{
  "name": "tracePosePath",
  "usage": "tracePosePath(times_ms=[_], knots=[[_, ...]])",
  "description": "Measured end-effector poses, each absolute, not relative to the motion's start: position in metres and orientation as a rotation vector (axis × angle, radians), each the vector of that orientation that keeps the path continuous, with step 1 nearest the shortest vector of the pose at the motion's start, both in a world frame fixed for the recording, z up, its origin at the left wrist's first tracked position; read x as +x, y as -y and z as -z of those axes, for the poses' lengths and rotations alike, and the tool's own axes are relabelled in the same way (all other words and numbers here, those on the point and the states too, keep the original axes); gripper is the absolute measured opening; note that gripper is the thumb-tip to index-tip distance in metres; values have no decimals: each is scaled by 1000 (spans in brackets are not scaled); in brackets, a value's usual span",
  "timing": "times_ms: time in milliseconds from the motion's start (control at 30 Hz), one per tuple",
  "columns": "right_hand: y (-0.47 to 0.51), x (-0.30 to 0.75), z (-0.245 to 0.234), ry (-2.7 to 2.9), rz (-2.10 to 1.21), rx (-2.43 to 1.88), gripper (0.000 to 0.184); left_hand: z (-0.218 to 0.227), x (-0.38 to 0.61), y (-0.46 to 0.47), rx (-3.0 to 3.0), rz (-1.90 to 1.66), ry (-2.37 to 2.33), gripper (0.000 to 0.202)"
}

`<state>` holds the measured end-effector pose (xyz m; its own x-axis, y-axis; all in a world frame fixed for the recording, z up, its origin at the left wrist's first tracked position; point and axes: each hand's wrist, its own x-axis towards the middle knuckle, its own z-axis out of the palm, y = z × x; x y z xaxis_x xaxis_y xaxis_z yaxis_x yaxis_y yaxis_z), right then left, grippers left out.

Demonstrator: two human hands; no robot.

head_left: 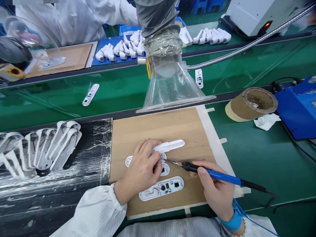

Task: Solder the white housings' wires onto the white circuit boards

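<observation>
My left hand (143,166) is curled over a white plastic housing (172,145) and a small circuit board (162,156) on the brown work board (179,128), pressing them down. My right hand (214,187) grips a blue-handled soldering iron (215,175) like a pen. Its tip touches the circuit board just right of my left fingers. Another white circuit board (161,188) lies flat nearer to me, between both hands.
A clear fume-extraction funnel (169,83) hangs above the board's far edge. Several white housings (41,148) lie stacked at left on black wrap. A tape roll (251,104), tissue (266,121) and blue soldering station (301,108) are at right. Another person in white (72,17) works across the green conveyor (42,99).
</observation>
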<state>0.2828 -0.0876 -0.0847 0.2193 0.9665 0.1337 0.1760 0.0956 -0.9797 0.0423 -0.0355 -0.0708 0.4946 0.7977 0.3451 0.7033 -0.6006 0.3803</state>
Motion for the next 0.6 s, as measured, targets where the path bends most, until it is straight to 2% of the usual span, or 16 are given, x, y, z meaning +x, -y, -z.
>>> tracePosePath(times_ms=[600], knots=[[89, 285, 87, 1250, -883, -1327, 13, 70, 43, 35, 2546, -739, -1302, 15]])
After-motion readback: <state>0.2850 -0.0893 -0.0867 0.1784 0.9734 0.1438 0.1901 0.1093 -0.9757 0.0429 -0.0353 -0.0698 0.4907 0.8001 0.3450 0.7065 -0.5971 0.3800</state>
